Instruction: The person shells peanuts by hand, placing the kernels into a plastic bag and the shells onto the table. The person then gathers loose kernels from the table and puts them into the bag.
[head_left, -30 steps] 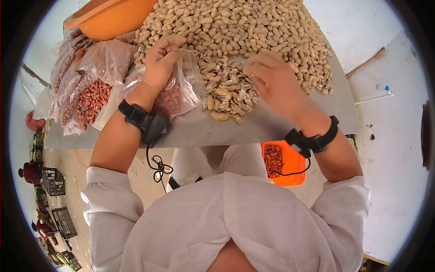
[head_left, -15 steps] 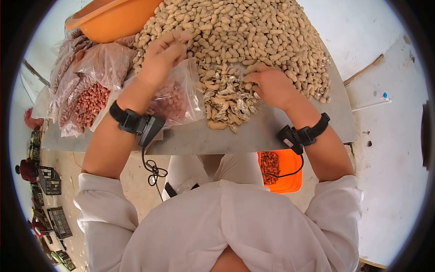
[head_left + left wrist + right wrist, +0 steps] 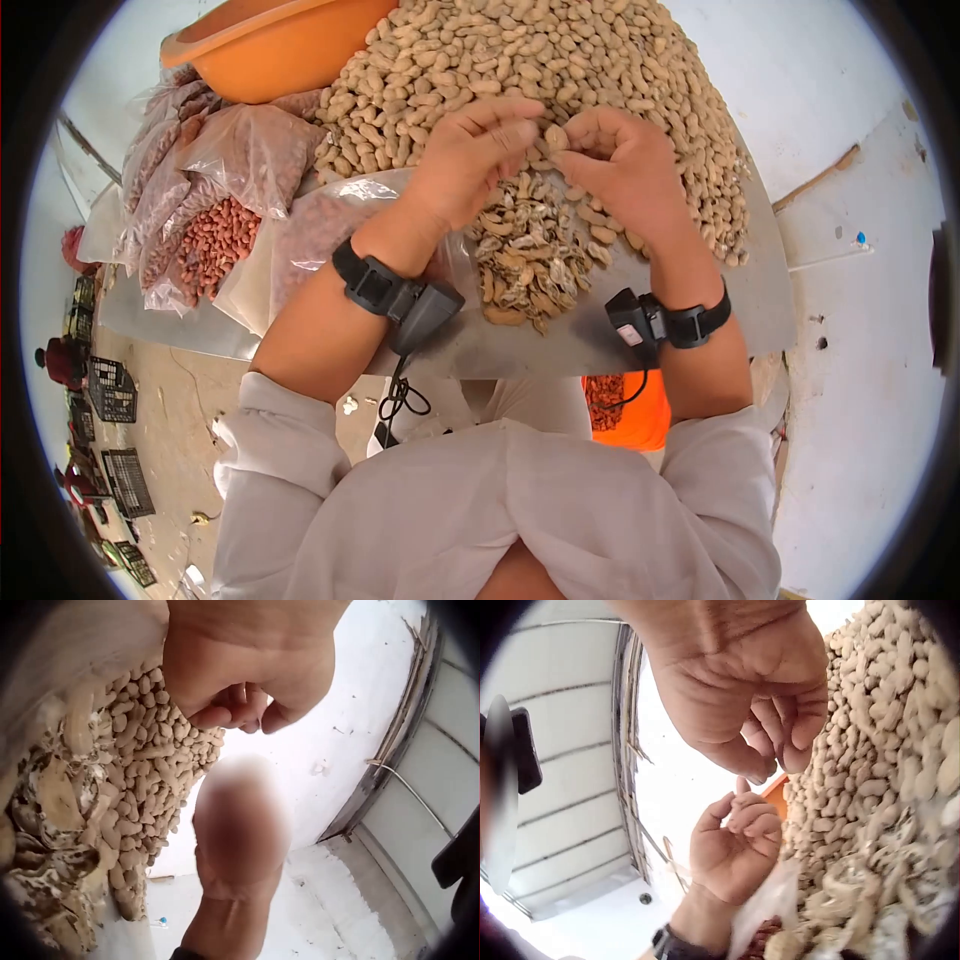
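Near the middle of the head view, my right hand (image 3: 630,165) pinches an unshelled peanut (image 3: 556,138) between thumb and fingers. My left hand (image 3: 475,160) is close beside it, index finger stretched toward the peanut. In the right wrist view the left hand (image 3: 735,844) shows its palm, the other fingers loosely bent. Below both hands lies a heap of cracked peanut shells (image 3: 530,255). A large pile of unshelled peanuts (image 3: 520,60) rises behind them. Under my left forearm is a clear plastic bag (image 3: 330,215) with shelled peanuts, partly hidden by the arm.
Filled bags of red peanut kernels (image 3: 250,150) lie at the left, one showing loose kernels (image 3: 218,245). An orange basin (image 3: 280,50) stands at the back left. Below the metal table (image 3: 570,345), an orange tub (image 3: 640,415) holds reddish bits. Black crates (image 3: 128,480) stand on the floor.
My left hand has moved right from above the bag to the shell heap, meeting the right hand. The right hand has lifted from the pile's edge with a peanut.
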Available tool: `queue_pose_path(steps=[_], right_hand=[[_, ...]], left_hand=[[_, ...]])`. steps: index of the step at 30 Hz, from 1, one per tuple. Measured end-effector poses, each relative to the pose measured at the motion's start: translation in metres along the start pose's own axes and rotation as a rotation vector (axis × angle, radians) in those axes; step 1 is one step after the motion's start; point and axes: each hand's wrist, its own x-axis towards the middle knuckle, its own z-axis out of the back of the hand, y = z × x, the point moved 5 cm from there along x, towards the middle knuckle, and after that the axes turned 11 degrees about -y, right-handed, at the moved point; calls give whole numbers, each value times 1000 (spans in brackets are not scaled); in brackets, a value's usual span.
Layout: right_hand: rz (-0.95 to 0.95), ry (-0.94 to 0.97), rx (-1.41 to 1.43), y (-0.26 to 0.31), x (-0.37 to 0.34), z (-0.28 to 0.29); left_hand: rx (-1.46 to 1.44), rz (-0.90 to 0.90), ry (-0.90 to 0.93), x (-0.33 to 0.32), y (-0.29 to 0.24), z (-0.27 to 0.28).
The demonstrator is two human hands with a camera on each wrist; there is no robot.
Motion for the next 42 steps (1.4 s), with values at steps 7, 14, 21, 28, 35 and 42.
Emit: queue_pose_path(steps=[7, 14, 21, 28, 35, 42], right_hand=[[-46, 44, 28, -8, -3, -17], [-94, 79, 204, -21, -13, -21], [-158, 48, 110, -23, -21, -30], [-163, -17, 156, -28, -21, -34], [-353, -16, 459, -32, -23, -38], [-346, -76, 503, -37, -25, -42]], left_hand=[[477, -305, -14, -9, -4, -1], [469, -232, -47, -13, 5, 0], [445, -195, -100, -13, 15, 4], [330, -97, -120, -12, 24, 9], [155, -49, -155, -11, 27, 9], [171, -56, -169, -12, 27, 7]])
